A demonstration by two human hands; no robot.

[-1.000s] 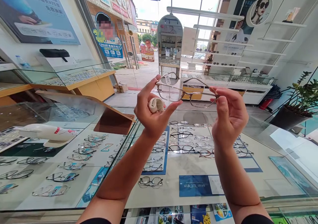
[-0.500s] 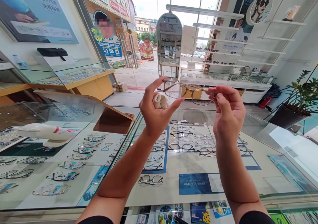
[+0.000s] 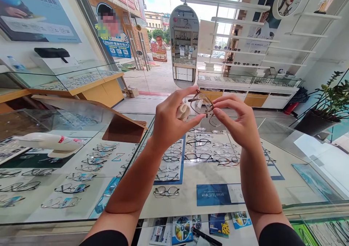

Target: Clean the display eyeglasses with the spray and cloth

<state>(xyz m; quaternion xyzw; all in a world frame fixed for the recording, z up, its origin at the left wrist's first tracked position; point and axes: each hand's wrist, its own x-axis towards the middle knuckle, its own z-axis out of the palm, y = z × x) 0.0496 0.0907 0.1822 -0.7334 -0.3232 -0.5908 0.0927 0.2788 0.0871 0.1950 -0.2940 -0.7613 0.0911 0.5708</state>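
Above the glass display case, a thin-framed pair of glasses [image 3: 201, 101] is held up between both hands, tilted and turned partly sideways. My left hand [image 3: 174, 116] pinches one side of the frame between thumb and index finger, and a crumpled beige cloth [image 3: 183, 112] is tucked in its curled fingers. My right hand [image 3: 237, 118] has its fingertips closed on the frame near the middle, in front of the other lens. Below them, several rows of glasses [image 3: 199, 142] lie in the case.
A brown sloping stand [image 3: 124, 129] and a white rocket-shaped object [image 3: 51, 141] sit on the left case. An oval mirror [image 3: 184, 46] stands ahead. A blue and white card [image 3: 214, 195] lies nearer me, and a potted plant [image 3: 316, 118] is at the right.
The glasses have turned from facing across to a more sideways angle. My right hand has moved left, closer to my left hand, which has shifted slightly right. The view has tilted a little downward.
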